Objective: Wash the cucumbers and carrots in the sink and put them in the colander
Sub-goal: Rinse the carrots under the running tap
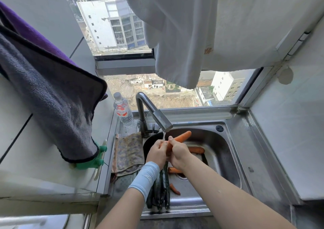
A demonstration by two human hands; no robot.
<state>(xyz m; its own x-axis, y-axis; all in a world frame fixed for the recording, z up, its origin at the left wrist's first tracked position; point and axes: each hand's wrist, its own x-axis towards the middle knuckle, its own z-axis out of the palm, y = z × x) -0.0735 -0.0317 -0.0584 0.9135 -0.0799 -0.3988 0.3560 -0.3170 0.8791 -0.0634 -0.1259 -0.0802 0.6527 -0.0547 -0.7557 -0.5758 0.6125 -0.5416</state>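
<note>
A carrot [182, 136] is held over the sink [222, 146] by both hands, just under the spout of the faucet [155, 114], and a thin stream of water [164, 137] is seen falling onto its lower end. The fingers of the left hand [157, 152] are curled round the lower part of the carrot, and the right hand [178, 156] is wrapped round it just beside, the two hands touching. The carrot's free end is tilted up and to the right, clear of the spout and of the basin's back wall.

On the basin floor a long carrot [196, 149] is seen near the back, a half-hidden carrot [173, 170] under the right wrist beside the drain, and a small carrot [174, 188] nearer the front. A bundle of cucumbers [162, 191] is laid lengthwise along the left of the basin, reaching to the front rim. A dark round vessel [149, 142] is set in the back left corner, behind the left hand; whether it is the colander cannot be told.

Open room is left in the right half of the basin. On the left ledge a folded cloth [128, 151] is laid close to the basin edge, with a water bottle [122, 109] behind it. A white towel [175, 36] is hung overhead, well above the faucet, and a grey towel [52, 92] is draped at the left
</note>
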